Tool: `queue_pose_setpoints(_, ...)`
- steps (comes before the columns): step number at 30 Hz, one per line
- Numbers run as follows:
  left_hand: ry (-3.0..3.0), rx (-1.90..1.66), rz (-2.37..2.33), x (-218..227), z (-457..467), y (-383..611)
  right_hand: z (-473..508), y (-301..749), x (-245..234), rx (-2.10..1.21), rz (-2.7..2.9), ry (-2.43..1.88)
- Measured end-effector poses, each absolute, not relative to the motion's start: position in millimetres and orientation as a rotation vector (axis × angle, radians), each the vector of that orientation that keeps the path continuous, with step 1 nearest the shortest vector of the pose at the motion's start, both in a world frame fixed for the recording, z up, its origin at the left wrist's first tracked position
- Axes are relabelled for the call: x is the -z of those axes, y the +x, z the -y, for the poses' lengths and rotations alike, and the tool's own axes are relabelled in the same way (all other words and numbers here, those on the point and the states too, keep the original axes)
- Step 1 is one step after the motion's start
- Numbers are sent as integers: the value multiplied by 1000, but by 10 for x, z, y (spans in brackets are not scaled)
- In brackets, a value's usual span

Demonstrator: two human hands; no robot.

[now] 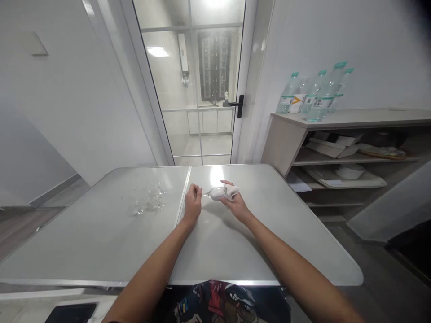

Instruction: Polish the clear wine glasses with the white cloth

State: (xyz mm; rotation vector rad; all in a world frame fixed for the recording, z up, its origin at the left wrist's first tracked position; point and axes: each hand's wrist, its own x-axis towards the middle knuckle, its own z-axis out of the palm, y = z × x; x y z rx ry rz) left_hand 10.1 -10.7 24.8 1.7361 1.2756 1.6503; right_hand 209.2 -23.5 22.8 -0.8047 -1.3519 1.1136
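Two bare hands meet at a shiny, silver-coloured spoon with an oval bowl [217, 193], held above a glossy pale-grey surface [208, 255] with a bright metal edge. The left hand [193, 202], at the spoon's handle end, has its grip closed in a fist about the thin handle, whose tip is hidden by the fingers. The right hand [239, 206], at the bowl end, has its grip partly curled around a soft, crumpled white cloth [232, 192], pressed beside the bowl; whether the material is fabric or paper cannot be told, nor whether the fingertips touch the metal.

Left of the spoon lies a loose cluster of transparent, glinting pieces [150, 202], their outlines hard to make out. Beyond the spoon stands a glass-panelled door [183, 130] with a black lever handle [239, 106]. To the spoon's right, clear plastic bottles with turquoise caps [322, 105] overlap one another atop a wood-grained shelf unit [284, 139], which is cut off at the frame's edge; its deeper contents fade into shadow.
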Motion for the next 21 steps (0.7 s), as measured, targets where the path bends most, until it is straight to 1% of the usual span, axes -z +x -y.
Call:
queue_pose_setpoints(3,1971,-1632,-1215,-263,128,74,173,2055,-130,-1305,1066,-814)
queue_pose_setpoints(5,2044,-1617,-1201,-241,130,68,161,2052,-111,-1377,962,-798)
queue_pose_setpoints(7,2000,-1626,-1262,-201,116,70,175,2062,-131,-1354,984,-795)
queue_pose_setpoints(12,1672,-1669,-1397,-127,50,84,252,2066,-219,-1071,1418,-762)
queue_pose_setpoints(14,1625,-1660,-1396,-137,43,83,258,2049,-214,-1033,1479,-739)
queue_pose_setpoints(21,1857,-1607,-1379,-203,129,99,175,2018,-109,-1162,1059,-868)
